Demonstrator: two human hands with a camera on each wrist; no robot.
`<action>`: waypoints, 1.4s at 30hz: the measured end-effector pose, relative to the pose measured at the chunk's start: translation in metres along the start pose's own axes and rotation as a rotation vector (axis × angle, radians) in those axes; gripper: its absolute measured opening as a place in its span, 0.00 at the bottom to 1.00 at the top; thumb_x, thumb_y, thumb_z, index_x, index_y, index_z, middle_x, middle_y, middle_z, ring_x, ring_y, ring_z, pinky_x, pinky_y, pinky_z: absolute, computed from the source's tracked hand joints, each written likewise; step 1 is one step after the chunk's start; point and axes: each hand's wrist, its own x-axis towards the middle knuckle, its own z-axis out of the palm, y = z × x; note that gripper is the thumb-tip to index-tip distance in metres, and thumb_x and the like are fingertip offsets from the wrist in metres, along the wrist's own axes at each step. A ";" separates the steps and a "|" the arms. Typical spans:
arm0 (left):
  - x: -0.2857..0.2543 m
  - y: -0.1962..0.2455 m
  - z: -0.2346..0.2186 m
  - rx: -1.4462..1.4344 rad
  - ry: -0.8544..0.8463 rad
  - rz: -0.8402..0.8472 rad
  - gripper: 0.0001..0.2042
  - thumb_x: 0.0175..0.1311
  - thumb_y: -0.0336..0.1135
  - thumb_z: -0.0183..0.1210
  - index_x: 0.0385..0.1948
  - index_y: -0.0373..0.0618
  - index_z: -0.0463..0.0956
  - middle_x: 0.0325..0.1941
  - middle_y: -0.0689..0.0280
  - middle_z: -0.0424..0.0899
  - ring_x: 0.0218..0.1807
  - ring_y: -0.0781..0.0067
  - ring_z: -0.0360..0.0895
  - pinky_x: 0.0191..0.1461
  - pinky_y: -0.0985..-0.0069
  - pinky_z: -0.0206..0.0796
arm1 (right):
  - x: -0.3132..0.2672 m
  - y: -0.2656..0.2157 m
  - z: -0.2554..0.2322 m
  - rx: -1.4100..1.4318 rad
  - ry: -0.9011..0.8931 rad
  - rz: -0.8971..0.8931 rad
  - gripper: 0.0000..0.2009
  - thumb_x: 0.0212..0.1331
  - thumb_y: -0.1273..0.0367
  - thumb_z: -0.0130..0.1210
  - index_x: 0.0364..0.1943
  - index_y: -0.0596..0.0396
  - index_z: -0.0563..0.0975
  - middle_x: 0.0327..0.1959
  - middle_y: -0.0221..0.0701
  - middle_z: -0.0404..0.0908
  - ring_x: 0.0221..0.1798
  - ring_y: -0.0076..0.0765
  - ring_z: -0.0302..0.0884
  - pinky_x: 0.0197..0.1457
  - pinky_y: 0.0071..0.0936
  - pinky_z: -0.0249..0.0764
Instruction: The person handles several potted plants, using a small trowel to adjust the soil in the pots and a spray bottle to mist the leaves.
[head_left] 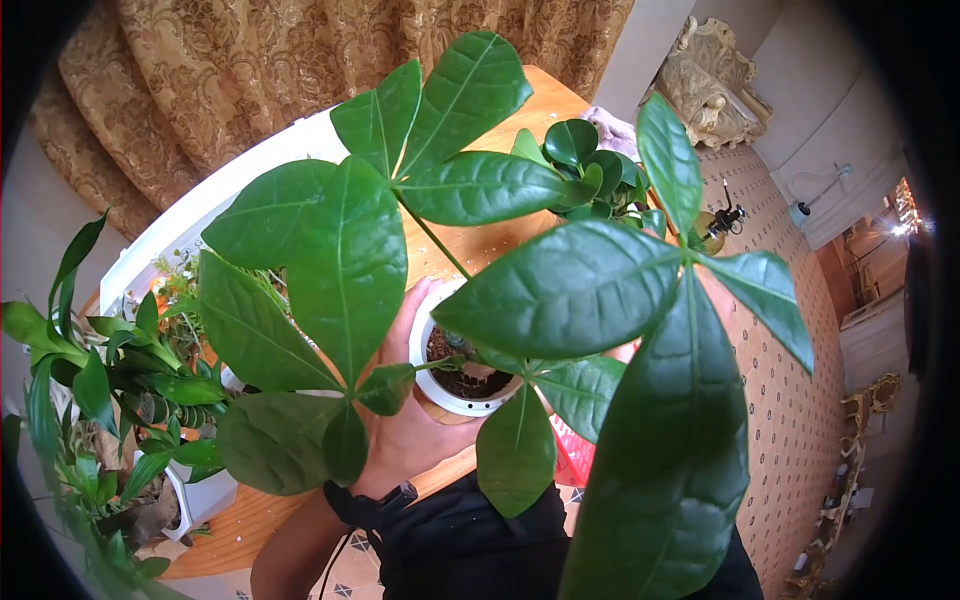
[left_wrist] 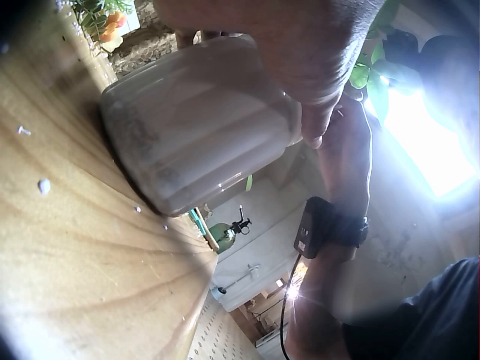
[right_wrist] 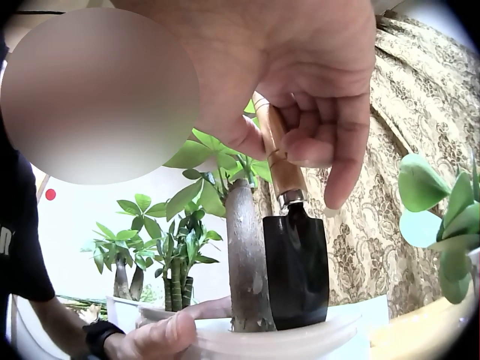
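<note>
A potted plant with broad green leaves (head_left: 345, 250) fills the middle of the head view. Its white pot (left_wrist: 195, 120) stands on the wooden table, with dark soil (head_left: 480, 382) inside the rim. My left hand (head_left: 415, 440) holds the pot from the side, the thumb along its rim. In the right wrist view, my right hand (right_wrist: 307, 75) grips the wooden handle of a trowel (right_wrist: 298, 270). The trowel's black blade points down inside the pot, right beside the thick trunk (right_wrist: 247, 262); its tip is hidden by the rim. Leaves cover most of my right hand in the head view.
Bamboo-like plants (head_left: 90, 370) and a white planter (head_left: 205, 500) stand at the left. A round-leaved plant (head_left: 590, 165) is at the table's far end, a spray bottle (head_left: 718, 225) near it. Something red (head_left: 572, 455) shows below the pot. White crumbs dot the table (left_wrist: 67, 225).
</note>
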 end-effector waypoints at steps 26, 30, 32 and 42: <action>-0.001 -0.002 0.002 0.066 0.012 0.025 0.55 0.47 0.36 0.82 0.74 0.33 0.51 0.64 0.48 0.76 0.63 0.53 0.79 0.67 0.62 0.72 | -0.003 0.008 0.005 0.012 0.054 -0.099 0.18 0.51 0.70 0.69 0.46 0.63 0.81 0.44 0.49 0.84 0.43 0.59 0.84 0.45 0.43 0.80; -0.001 -0.004 0.000 0.034 0.039 0.096 0.55 0.47 0.36 0.82 0.75 0.34 0.51 0.64 0.48 0.76 0.63 0.54 0.79 0.67 0.62 0.72 | -0.008 0.018 0.015 0.020 0.104 -0.120 0.18 0.50 0.70 0.69 0.46 0.63 0.81 0.43 0.49 0.84 0.42 0.58 0.84 0.44 0.42 0.80; -0.002 -0.001 -0.002 0.059 -0.021 0.017 0.55 0.46 0.35 0.82 0.75 0.34 0.50 0.65 0.48 0.76 0.64 0.54 0.79 0.67 0.62 0.71 | -0.005 0.019 0.014 -0.017 0.123 -0.169 0.18 0.50 0.70 0.70 0.46 0.63 0.81 0.43 0.49 0.84 0.41 0.58 0.84 0.43 0.42 0.80; 0.000 -0.001 0.000 0.023 -0.005 0.014 0.55 0.47 0.36 0.82 0.75 0.34 0.50 0.63 0.49 0.77 0.62 0.54 0.80 0.66 0.62 0.72 | -0.010 0.017 0.013 -0.011 0.073 -0.077 0.18 0.52 0.71 0.68 0.47 0.64 0.81 0.44 0.47 0.84 0.40 0.56 0.84 0.43 0.41 0.80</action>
